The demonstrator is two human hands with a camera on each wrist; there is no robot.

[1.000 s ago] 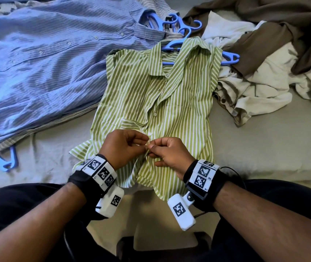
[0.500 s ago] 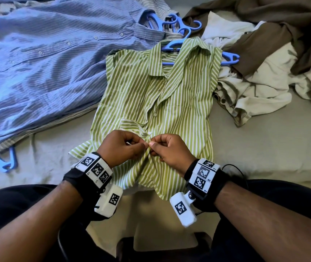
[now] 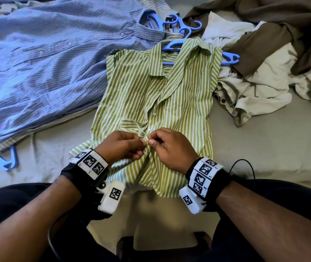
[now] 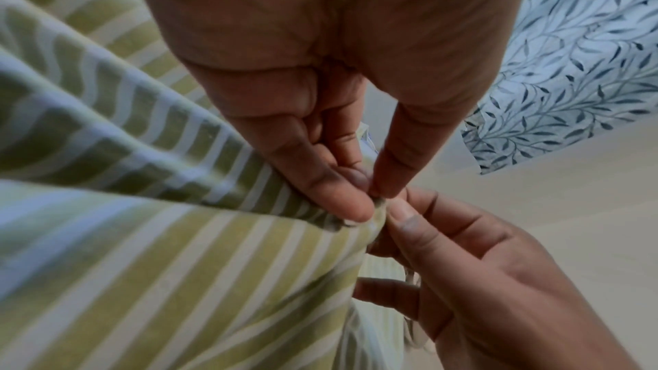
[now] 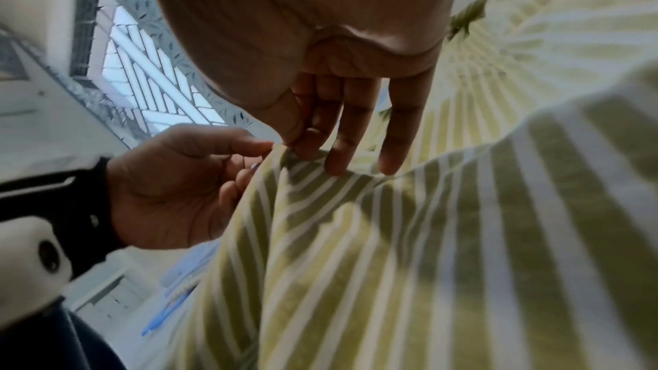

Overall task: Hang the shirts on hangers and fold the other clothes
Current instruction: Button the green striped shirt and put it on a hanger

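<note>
green striped shirt being kept flat on bed, on blue hanger | front edges being pinched together by left hand and right hand, likely for buttoning so it stays hung

A bed covered with a pale grey-beige sheet carries everything. A green-and-white striped shirt lies flat at its middle on a blue hanger, its hem over the near edge. To the left, a large blue striped shirt is spread out, with another striped garment showing under its lower edge and a blue hanger end poking out beside it. At the far right lies a rumpled heap of cream clothes with a brown garment on top.
</note>
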